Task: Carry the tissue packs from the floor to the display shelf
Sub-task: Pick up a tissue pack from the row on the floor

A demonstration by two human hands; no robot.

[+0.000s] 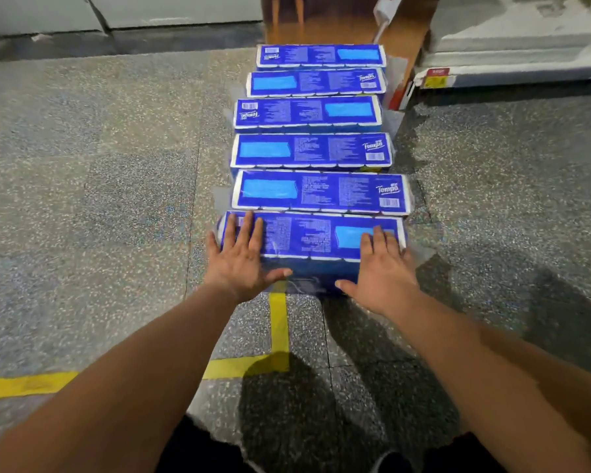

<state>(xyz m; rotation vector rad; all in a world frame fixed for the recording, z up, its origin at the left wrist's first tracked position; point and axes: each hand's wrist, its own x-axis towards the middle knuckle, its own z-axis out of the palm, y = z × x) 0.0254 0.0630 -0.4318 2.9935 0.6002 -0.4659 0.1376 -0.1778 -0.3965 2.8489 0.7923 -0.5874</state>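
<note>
Several long blue tissue packs lie side by side in a row on the speckled floor, running away from me. The nearest tissue pack point(307, 238) sits just ahead of my arms. My left hand point(241, 259) rests flat on its left end, fingers spread and straight, thumb down its front side. My right hand point(381, 268) lies flat on its right end in the same way. The pack behind it point(321, 192) touches its far edge. At the top right stands the white display shelf point(512, 68) with a red-and-yellow price tag on its low edge.
Yellow tape lines point(279, 331) cross the floor under my arms. A brown cardboard box point(400, 35) leans beside the far packs, near the shelf. Grey wall panels point(116, 11) run along the back left. Bare floor spreads left and right of the row.
</note>
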